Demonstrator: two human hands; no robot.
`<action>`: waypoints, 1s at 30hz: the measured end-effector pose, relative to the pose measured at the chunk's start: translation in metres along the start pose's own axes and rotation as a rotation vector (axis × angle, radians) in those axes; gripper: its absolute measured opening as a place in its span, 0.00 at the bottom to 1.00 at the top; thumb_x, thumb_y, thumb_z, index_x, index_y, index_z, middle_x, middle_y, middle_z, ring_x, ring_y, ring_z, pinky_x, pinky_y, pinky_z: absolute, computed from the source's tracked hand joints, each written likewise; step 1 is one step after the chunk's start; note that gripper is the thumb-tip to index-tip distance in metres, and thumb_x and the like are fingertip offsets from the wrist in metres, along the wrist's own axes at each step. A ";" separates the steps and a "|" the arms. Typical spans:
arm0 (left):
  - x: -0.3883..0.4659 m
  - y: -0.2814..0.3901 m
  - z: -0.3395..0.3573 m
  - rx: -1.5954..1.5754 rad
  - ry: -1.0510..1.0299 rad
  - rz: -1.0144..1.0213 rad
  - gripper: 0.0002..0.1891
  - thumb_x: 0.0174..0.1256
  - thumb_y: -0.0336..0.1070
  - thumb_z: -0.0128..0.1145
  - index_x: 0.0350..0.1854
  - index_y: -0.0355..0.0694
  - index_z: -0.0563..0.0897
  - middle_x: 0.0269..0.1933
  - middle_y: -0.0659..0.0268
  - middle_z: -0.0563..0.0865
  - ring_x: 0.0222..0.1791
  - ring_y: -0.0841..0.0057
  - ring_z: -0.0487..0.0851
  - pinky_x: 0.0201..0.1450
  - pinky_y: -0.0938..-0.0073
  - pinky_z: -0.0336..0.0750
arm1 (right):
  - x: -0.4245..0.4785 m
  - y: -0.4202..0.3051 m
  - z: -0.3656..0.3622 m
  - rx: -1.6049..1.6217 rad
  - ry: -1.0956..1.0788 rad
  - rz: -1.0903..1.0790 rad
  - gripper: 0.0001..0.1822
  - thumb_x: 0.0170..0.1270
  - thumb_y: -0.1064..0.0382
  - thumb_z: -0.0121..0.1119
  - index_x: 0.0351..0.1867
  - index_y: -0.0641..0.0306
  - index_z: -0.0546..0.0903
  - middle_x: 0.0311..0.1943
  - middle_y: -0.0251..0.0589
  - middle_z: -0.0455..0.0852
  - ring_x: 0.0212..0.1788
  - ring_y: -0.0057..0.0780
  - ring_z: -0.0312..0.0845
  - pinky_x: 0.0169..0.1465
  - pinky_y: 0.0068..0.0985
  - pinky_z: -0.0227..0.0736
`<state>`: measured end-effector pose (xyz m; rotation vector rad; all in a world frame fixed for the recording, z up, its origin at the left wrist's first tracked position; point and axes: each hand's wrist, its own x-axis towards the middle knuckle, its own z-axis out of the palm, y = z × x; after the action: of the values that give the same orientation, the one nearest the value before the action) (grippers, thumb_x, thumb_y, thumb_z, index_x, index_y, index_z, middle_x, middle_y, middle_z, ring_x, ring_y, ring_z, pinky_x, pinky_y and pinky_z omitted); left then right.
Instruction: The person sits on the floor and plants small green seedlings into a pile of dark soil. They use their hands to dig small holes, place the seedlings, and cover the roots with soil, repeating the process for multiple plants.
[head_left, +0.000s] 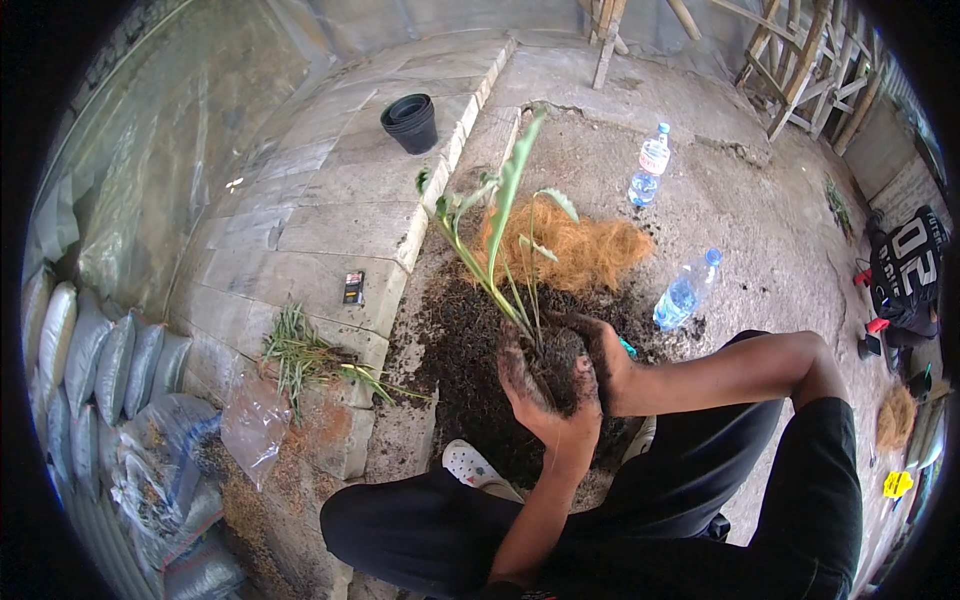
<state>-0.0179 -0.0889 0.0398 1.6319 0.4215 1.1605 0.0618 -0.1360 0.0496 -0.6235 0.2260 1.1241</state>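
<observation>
My left hand (551, 424) cups the dark root ball (559, 371) of a leafy green plant (480, 270) from below and the near side. Against the far right side of the same root ball, my right hand (611, 352) presses with soil-covered fingers. The plant's stems lean up and left, with one long wavy-edged leaf standing tallest. Beneath both hands lies a spread heap of dark soil (461, 352). Orange-brown coconut fibre (592, 244) borders the heap's far side. A small teal object (627, 347) shows beside my right hand, mostly hidden.
Two water bottles (649, 169) (685, 292) stand or lean at right. Nested black pots (411, 124), a small box (353, 288) and cut leaves (296, 345) rest on the raised slabs at left. Filled bags (112, 367) are stacked far left. Another person (907, 262) sits at far right.
</observation>
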 end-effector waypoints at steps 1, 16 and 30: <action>-0.002 0.000 0.002 0.015 0.015 -0.006 0.31 0.62 0.41 0.60 0.61 0.26 0.65 0.56 0.48 0.73 0.56 0.61 0.73 0.60 0.63 0.66 | -0.001 0.003 -0.002 -0.030 0.035 -0.006 0.17 0.68 0.57 0.42 0.45 0.63 0.80 0.40 0.40 0.85 0.39 0.31 0.80 0.51 0.29 0.74; -0.008 -0.017 0.001 -0.048 0.130 0.010 0.20 0.62 0.37 0.60 0.49 0.25 0.74 0.46 0.55 0.80 0.46 0.68 0.77 0.51 0.67 0.71 | 0.006 0.021 -0.016 -0.523 0.108 -0.319 0.16 0.68 0.59 0.42 0.46 0.65 0.78 0.42 0.39 0.83 0.43 0.28 0.78 0.52 0.26 0.72; 0.003 -0.005 0.002 -0.259 0.016 -0.281 0.30 0.62 0.32 0.60 0.64 0.31 0.63 0.58 0.58 0.74 0.55 0.72 0.73 0.60 0.70 0.67 | 0.010 -0.002 -0.005 -0.242 0.185 -0.103 0.18 0.69 0.55 0.44 0.50 0.64 0.77 0.43 0.39 0.83 0.43 0.29 0.78 0.53 0.28 0.71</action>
<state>-0.0138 -0.0857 0.0372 1.2942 0.4738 0.9729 0.0686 -0.1316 0.0414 -0.9457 0.2156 1.0025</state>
